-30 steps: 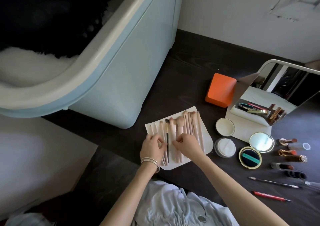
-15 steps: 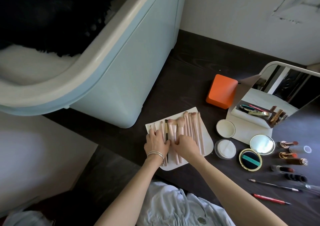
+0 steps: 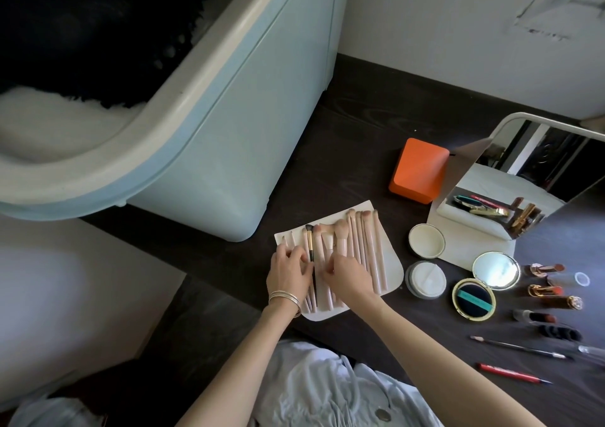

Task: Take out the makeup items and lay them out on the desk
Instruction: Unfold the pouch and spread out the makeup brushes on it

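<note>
Both hands are down on the brush pouch (image 3: 389, 264), a flat, pale, soft-looking sleeve with rounded corners lying open on the dark wood-grain counter (image 3: 360, 122). Across it lies a row of slim brushes (image 3: 366, 246) with matte pink handles and fluffy tips, and among them one black brush (image 3: 311, 246) with a gold band. The left hand (image 3: 288, 276), thin metal bangles (image 3: 284, 299) at the wrist, rests on the left handles with its fingers (image 3: 299, 256) loosely curled, tips touching just beside the black brush. The right hand (image 3: 350, 274) lies on the middle handles, fingers (image 3: 330, 264) bent and bunched toward the black brush; whether they pinch a handle I cannot tell. To the right of the pouch sit a round cream lid (image 3: 426, 240) and a clear jar with a white puff (image 3: 425, 279). Next, a gold-rimmed compact (image 3: 473, 299) lies open, its round mirror (image 3: 496, 269) shining. Glossy lipsticks (image 3: 545, 290) line up at the far right, with a dark pencil (image 3: 520, 347) and a red pencil (image 3: 514, 373) nearer the person. Behind stand a smooth orange box (image 3: 417, 175) and a tilted white-framed mirror (image 3: 530, 177).
</note>
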A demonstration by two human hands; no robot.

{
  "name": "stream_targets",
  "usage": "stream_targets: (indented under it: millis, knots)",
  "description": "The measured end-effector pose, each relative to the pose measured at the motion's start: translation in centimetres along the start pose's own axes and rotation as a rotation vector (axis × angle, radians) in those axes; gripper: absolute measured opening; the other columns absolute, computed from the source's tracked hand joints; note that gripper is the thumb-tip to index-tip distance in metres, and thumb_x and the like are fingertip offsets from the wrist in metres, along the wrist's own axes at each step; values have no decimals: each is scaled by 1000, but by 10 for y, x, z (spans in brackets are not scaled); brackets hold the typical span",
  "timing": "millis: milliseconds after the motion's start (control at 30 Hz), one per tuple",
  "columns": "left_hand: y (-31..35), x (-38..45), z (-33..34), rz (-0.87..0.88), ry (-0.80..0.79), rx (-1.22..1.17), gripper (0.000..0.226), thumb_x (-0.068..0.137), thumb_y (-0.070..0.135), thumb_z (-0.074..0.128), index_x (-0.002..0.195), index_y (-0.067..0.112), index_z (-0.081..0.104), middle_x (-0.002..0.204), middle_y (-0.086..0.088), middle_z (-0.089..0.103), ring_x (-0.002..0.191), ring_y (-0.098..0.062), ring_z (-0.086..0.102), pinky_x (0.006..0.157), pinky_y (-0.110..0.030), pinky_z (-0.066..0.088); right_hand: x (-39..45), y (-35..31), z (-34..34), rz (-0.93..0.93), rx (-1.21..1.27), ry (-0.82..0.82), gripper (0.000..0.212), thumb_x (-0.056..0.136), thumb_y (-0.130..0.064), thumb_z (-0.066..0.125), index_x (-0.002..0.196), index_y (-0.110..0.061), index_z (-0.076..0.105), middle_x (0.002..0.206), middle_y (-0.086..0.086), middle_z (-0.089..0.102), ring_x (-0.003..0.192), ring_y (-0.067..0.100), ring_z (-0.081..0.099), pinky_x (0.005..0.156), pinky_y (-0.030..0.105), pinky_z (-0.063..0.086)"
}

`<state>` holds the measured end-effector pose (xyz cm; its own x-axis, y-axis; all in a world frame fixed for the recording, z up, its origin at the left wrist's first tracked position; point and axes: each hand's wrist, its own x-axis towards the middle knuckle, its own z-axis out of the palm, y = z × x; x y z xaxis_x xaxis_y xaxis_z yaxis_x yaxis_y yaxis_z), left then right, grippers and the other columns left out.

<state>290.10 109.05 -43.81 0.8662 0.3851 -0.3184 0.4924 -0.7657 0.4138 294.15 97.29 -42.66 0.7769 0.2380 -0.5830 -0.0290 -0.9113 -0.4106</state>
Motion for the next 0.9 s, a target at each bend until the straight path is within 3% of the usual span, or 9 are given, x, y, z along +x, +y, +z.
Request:
stream_targets:
  millis: [67, 200, 367, 533, 733, 900]
  knots:
    - [-7, -3, 0, 36, 40, -28, 11, 87, 23, 61, 98, 20, 61, 107, -4, 48, 97, -21, 51, 62, -27, 43, 0, 1, 0, -27, 7, 27, 15, 95, -29, 45, 98, -15, 51, 87, 4, 65, 70, 20, 61, 55, 30, 45]
    - [-16, -3, 5, 129, 2, -157, 32, 80, 15, 68, 110, 25, 67, 105, -4, 49, 95, -19, 51, 74, -29, 50, -1, -2, 4, -91, 12, 49, 16, 95, -29, 45, 108, -21, 48, 89, 3, 66, 72, 21, 62, 55, 31, 45]
    - [-15, -2, 7, 129, -15, -222, 33, 75, 14, 74, 107, 21, 70, 105, -5, 48, 95, -20, 54, 82, -27, 50, -2, -1, 8, -147, 6, -16, 22, 94, -23, 47, 116, -20, 51, 98, 3, 66, 86, 24, 63, 63, 31, 45]
    - [-17, -1, 8, 133, -9, -237, 34, 74, 8, 73, 106, 18, 70, 105, -4, 49, 93, -19, 54, 82, -25, 48, -4, 0, 7, -201, 5, -17, 29, 95, -31, 49, 123, -21, 50, 106, 2, 64, 92, 22, 62, 65, 28, 43]
    - [-20, -2, 6, 150, 23, -268, 37, 72, 11, 77, 107, 17, 69, 101, 1, 48, 78, -13, 51, 77, -27, 51, -5, 3, 7, -168, 41, 20, 33, 94, -23, 48, 126, -24, 45, 88, 4, 66, 77, 21, 63, 64, 36, 51]
    - [-21, 0, 5, 208, 19, -207, 33, 72, 9, 75, 104, 16, 69, 110, -3, 54, 96, -18, 56, 80, -25, 51, -4, 2, 6, -213, -35, -31, 40, 95, -23, 43, 134, -30, 44, 76, -4, 54, 70, 17, 54, 53, 28, 41]
